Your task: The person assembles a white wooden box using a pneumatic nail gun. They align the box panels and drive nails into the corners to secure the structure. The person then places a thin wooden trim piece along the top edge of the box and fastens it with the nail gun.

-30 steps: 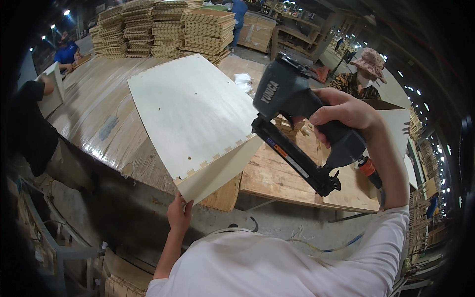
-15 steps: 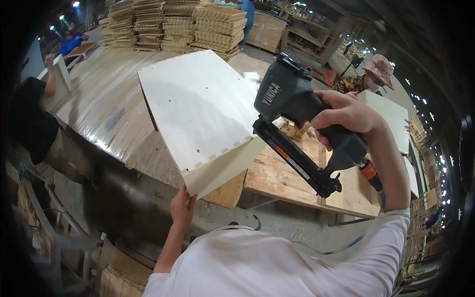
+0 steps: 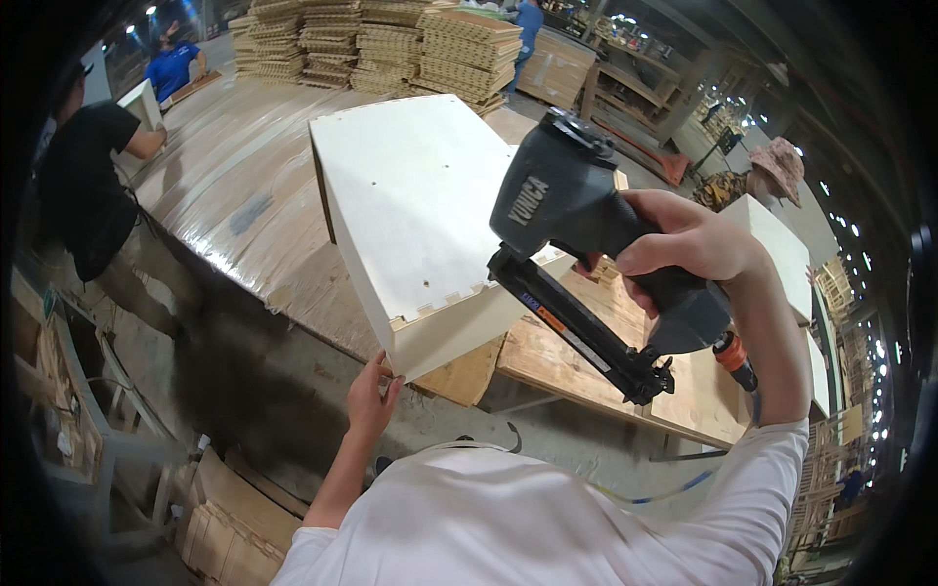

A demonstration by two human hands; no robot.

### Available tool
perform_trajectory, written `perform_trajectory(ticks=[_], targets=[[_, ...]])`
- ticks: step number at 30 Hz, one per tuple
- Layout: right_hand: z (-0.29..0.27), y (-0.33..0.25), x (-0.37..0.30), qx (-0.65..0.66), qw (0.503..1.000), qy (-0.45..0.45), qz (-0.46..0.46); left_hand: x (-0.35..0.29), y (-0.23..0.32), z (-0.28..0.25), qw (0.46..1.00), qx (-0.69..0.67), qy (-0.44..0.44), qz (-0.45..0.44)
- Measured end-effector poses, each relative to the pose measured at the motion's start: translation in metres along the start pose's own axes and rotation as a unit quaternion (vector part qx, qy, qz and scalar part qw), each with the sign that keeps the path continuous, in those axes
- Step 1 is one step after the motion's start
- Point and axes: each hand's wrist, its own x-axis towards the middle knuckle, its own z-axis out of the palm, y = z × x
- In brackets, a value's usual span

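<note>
My right hand [image 3: 689,244] is wrapped round the grip of a black pneumatic staple gun [image 3: 572,186], held up in the air. Its long magazine slants down toward my body, and an orange coupling shows at the handle's end. Behind the gun stands a pale wooden box [image 3: 410,186] with finger-jointed edges and small holes in its upper panel. My left hand [image 3: 371,396] pinches the box's lower near corner between fingers and thumb. The gun covers part of the box's right side. Whether its nose touches the box, I cannot tell.
The box rests on a large worktable [image 3: 264,195] of scuffed boards. Stacks of slotted wooden panels [image 3: 464,59] stand at the back. A person in black [image 3: 98,186] works at the left. At the right, a person in a pink hat [image 3: 777,166] is beside another pale box [image 3: 772,239].
In the picture, the box, table and people have shifted to the right, the box slightly lower at its near corner. Both hands keep their holds.
</note>
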Motion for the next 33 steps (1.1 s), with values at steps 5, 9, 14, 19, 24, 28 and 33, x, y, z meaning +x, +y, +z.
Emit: perform_trajectory(ticks=[5, 9, 14, 19, 24, 28, 33], targets=[[0.015, -0.013, 0.002, 0.009, 0.999, -0.03, -0.031, -0.016, -0.028, -0.009, 1.0, 0.003, 0.009, -0.005], [0.033, -0.024, 0.013, 0.007, 0.996, -0.087, -0.035, -0.033, -0.054, -0.016, 0.998, 0.031, 0.004, -0.051], [0.037, -0.02, 0.03, -0.042, 0.988, -0.143, -0.04, -0.053, -0.076, -0.025, 0.995, 0.087, 0.04, -0.035], [0.029, -0.007, 0.012, -0.006, 0.995, -0.09, -0.045, -0.032, -0.076, -0.039, 0.977, 0.047, -0.038, -0.207], [0.024, 0.039, -0.043, 0.012, 0.995, 0.055, -0.085, 0.067, -0.104, -0.068, 0.983, -0.06, 0.145, -0.093], [0.035, 0.123, -0.078, 0.151, 0.962, 0.203, -0.103, 0.195, -0.1, -0.091, 0.98, -0.076, 0.176, -0.054], [0.071, 0.216, -0.064, 0.252, 0.918, 0.261, -0.163, 0.322, -0.046, -0.082, 0.942, -0.281, 0.183, 0.03]])
